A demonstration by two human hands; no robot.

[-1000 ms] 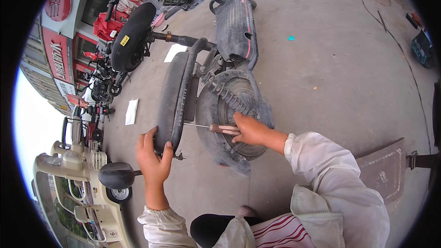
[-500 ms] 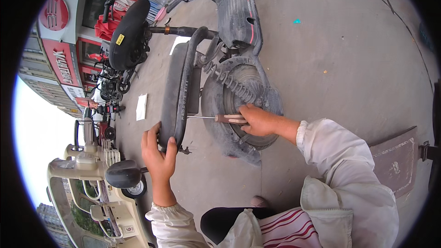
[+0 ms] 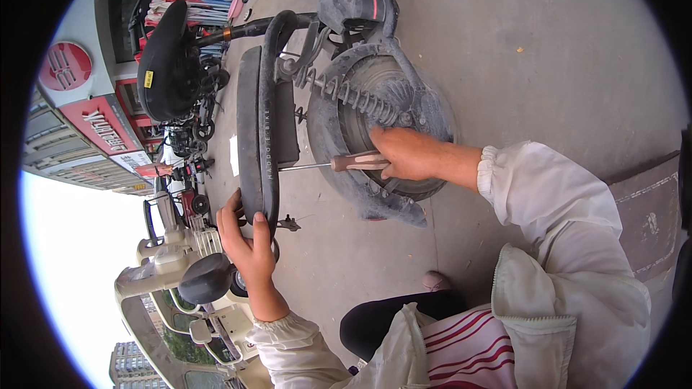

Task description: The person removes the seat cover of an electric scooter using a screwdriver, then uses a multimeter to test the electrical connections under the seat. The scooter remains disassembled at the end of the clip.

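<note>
A dusty grey e-bike lies on its side, showing its rear wheel [image 3: 337, 112], coil spring [image 3: 357, 98] and long padded seat [image 3: 252, 130]. My left hand [image 3: 249, 248] grips the seat's lower end, fingers over it and thumb on the near side. My right hand [image 3: 414, 155] is closed round the brown handle of a screwdriver [image 3: 349, 162] beside the wheel. Its metal shaft points left to the seat's underside; I cannot make out exactly where the tip rests.
Behind stand a black bike saddle [image 3: 166, 57], parked bikes [image 3: 198, 130] and a storefront [image 3: 97, 119]. A cream cart [image 3: 169, 277] with a black mirror [image 3: 205, 274] stands at lower left. A flat brown panel [image 3: 641, 220] lies on the concrete at right. My shoe [image 3: 436, 281] shows below.
The view has shifted, so the bike sits higher in it. A slightly longer stretch of the screwdriver's shaft shows, with my right hand a little farther from the seat. My left hand keeps its grip.
</note>
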